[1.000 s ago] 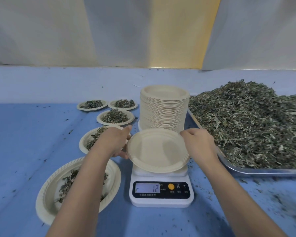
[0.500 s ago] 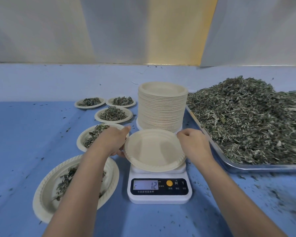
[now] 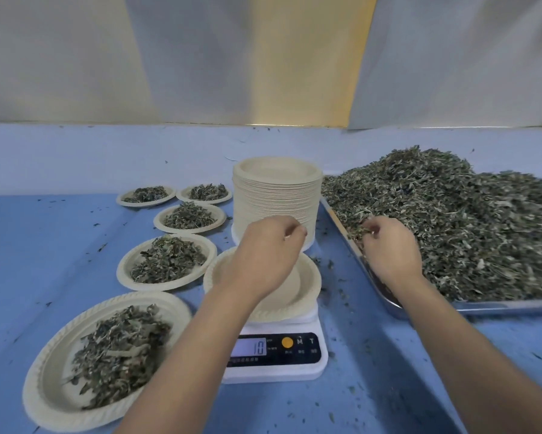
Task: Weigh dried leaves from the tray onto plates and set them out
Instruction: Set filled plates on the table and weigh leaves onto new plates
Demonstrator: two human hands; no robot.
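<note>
An empty paper plate (image 3: 308, 288) lies on the white kitchen scale (image 3: 294, 369), whose display reads 10. My left hand (image 3: 263, 258) hovers over that plate with loosely curled fingers and holds nothing. A metal tray (image 3: 498, 306) at the right carries a big heap of dried leaves (image 3: 466, 227). At the tray's near left edge, my right hand (image 3: 388, 249) digs into the heap, its fingers curled round some leaves. A tall stack of empty plates (image 3: 277, 189) stands just behind the scale.
Several plates with leaf portions line the blue table at the left, the nearest plate (image 3: 44, 402) at the front and another plate (image 3: 126, 270) behind it. Leaf crumbs (image 3: 341, 292) lie scattered between scale and tray. A wall runs along the back.
Both hands let go of the empty plate, which now lies on the scale. My right hand moved right into the leaves; my left rose above the plate. The reading went from 12 to 10.
</note>
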